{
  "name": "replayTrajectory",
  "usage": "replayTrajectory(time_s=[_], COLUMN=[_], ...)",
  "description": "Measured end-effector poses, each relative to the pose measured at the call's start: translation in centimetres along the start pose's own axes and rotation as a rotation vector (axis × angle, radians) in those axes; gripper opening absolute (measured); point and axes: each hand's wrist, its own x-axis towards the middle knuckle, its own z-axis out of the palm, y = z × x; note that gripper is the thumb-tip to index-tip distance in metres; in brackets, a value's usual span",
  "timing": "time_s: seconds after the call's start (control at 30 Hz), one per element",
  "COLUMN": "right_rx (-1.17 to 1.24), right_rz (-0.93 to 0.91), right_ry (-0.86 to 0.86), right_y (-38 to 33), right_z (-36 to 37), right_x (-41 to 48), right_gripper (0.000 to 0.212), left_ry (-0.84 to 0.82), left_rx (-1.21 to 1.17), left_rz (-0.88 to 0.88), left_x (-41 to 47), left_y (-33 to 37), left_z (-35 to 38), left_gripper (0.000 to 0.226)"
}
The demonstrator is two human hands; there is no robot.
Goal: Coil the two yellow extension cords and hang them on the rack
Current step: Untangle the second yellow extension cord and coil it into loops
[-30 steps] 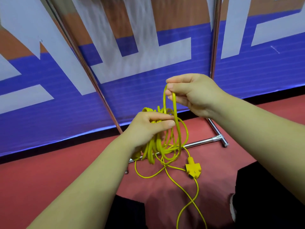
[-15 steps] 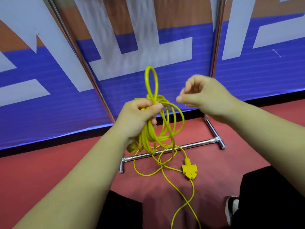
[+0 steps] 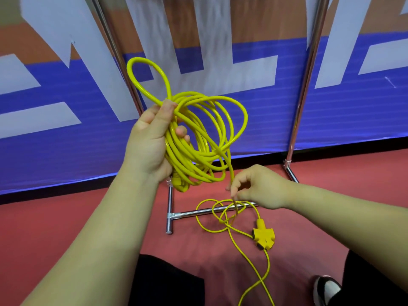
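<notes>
My left hand [image 3: 149,140] grips a bundle of several loops of yellow extension cord [image 3: 205,138], held up in front of the blue banner, with one loop sticking up above the thumb. A strand runs down from the coil to my right hand [image 3: 257,187], which pinches it low near the floor. Loose cord [image 3: 217,215] lies in loops over the rack's chrome base bar [image 3: 198,212], ending in a yellow three-way socket [image 3: 263,236] on the red floor. More cord [image 3: 254,272] trails toward me. A yellow plug hangs under the coil.
The rack's chrome uprights [image 3: 306,71] rise at left centre and right, in front of a blue, white and orange banner [image 3: 55,120]. Its T-shaped foot [image 3: 169,219] rests on the red floor. My dark trouser legs and a black-and-white shoe [image 3: 324,290] are at the bottom.
My left hand lifted the coil higher and turned it toward me. My right hand let go of the top loop and dropped down to pinch the strand near the floor.
</notes>
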Motion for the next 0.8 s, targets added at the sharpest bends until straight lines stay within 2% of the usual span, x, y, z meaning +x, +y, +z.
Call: replayTrajectory(time_s=[0.13, 0.27, 0.37, 0.43, 0.53, 0.6, 0.7, 0.77, 0.8], right_rx=[0.168, 0.533, 0.867, 0.942, 0.777, 0.551, 0.081, -0.237, -0.320], right_rz=[0.018, 0.105, 0.169, 0.223, 0.345, 0.476, 0.606, 0.568, 0.539], right_ry=[0.098, 0.259, 0.473, 0.694, 0.949, 0.972, 0.823, 0.627, 0.510], right_y=[-0.9, -3.1, -4.2, -3.3, 0.5, 3.4, 5.6, 5.5, 4.8], right_z=[1.3, -0.2, -2.7, -4.4, -5.3, -5.4, -5.7, -5.4, -5.1], right_x=[0.5, 1.3, 2.0, 2.5, 3.2, 3.3, 2.6, 1.8, 1.4], right_gripper=[0.032, 0.034, 0.023, 0.016, 0.017, 0.013, 0.008, 0.015, 0.018], left_ry=[0.143, 0.208, 0.179, 0.142, 0.054, -0.005, -0.047, -0.048, -0.041], left_rx=[0.031, 0.188, 0.267, 0.273, 0.245, 0.196, 0.102, 0.034, 0.004], left_rz=[-0.054, -0.156, -0.250, -0.309, -0.335, -0.329, -0.312, -0.276, -0.255], left_x=[0.5, 0.7, 0.7, 0.4, -0.1, -0.5, -0.7, -0.8, -0.9], left_y=[-0.5, -1.9, -2.6, -2.8, -2.7, -2.2, -1.3, -0.9, -0.7], left_z=[-1.5, -3.6, -4.3, -4.2, -3.4, -3.0, -2.8, -2.7, -2.7], left_gripper=[0.020, 0.014, 0.027, 0.035, 0.040, 0.038, 0.034, 0.034, 0.034])
